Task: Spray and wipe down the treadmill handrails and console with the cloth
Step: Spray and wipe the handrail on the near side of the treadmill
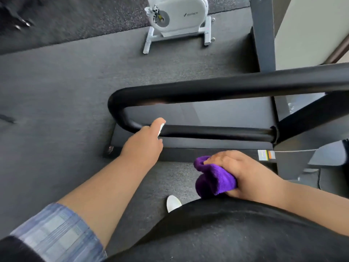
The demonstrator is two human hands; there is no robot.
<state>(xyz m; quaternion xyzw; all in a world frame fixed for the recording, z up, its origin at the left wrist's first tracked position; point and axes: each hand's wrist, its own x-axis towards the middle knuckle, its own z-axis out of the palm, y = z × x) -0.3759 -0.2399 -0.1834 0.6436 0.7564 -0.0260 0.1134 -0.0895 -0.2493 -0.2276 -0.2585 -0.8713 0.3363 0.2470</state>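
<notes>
- Looking down at a smooth, glossy black handrail (207, 132) on the treadmill, a round tube that bends in a U at its left end and runs back to the right as an upper bar.
- Left hand (145, 142) reaches to the lower bar just beside the bend, fingers curled around something small and white (161, 129) that only peeks out at the fingertips. Can't tell what it is, it's mostly hidden behind the hand.
- Right hand (243, 173) is lower and nearer the body, clear of the rail, fingers clenched round a bunched-up purple cloth (215, 178). Fuzzy terry look, rolled into a fat wad sticking out to the left of the fist.
- Flat dark treadmill deck (198, 146) sits under the rail, with a small orange and white label (266, 155) at its edge.
- Floor (56, 91) is grey speckled rubber matting.
- White exercise machine (177, 19) with a rounded casing on a metal frame stands well apart at the top.
- White shoe tip (173, 203) shows on the floor, and a blue plaid sleeve (56, 235) on the left arm.
</notes>
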